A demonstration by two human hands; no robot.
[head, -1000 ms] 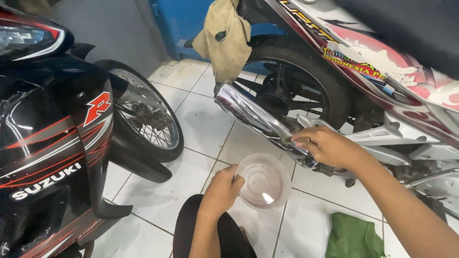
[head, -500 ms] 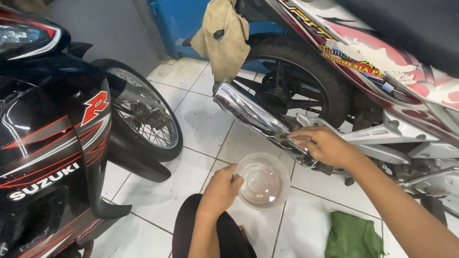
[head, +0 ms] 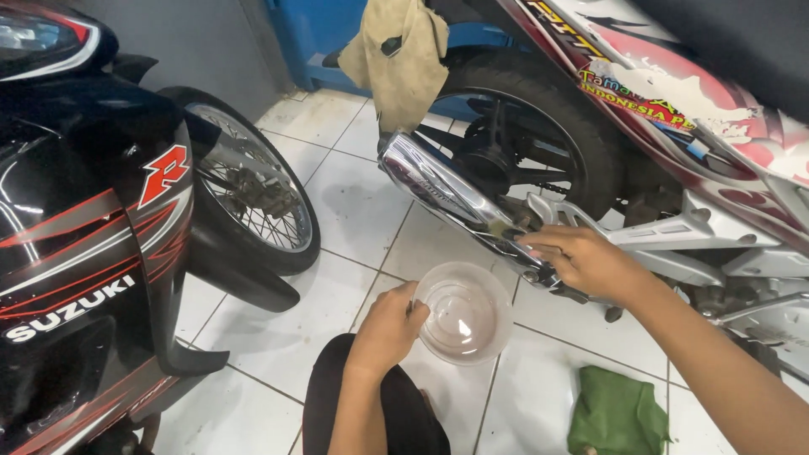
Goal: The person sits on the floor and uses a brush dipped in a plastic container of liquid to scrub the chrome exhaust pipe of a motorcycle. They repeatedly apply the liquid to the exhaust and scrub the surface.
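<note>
My left hand (head: 383, 329) grips the near rim of a clear plastic bowl (head: 466, 314) held just above the white floor tiles. My right hand (head: 586, 261) is closed on a small brush (head: 504, 228) whose dark bristles rest against the chrome exhaust pipe (head: 434, 190) of the red and white motorcycle (head: 674, 109). The bowl sits directly below that hand and the pipe. My knee in dark trousers (head: 379, 404) is under the left forearm.
A black and red motorcycle (head: 93, 227) with its wheel (head: 253, 198) stands at the left. A tan rag (head: 396, 55) hangs over the rear of the red one. A green cloth (head: 618, 414) lies on the tiles at the lower right. A blue object stands behind.
Both hands have stayed nearly where they were. The bowl remains under the exhaust, and only the camera view has shifted slightly.
</note>
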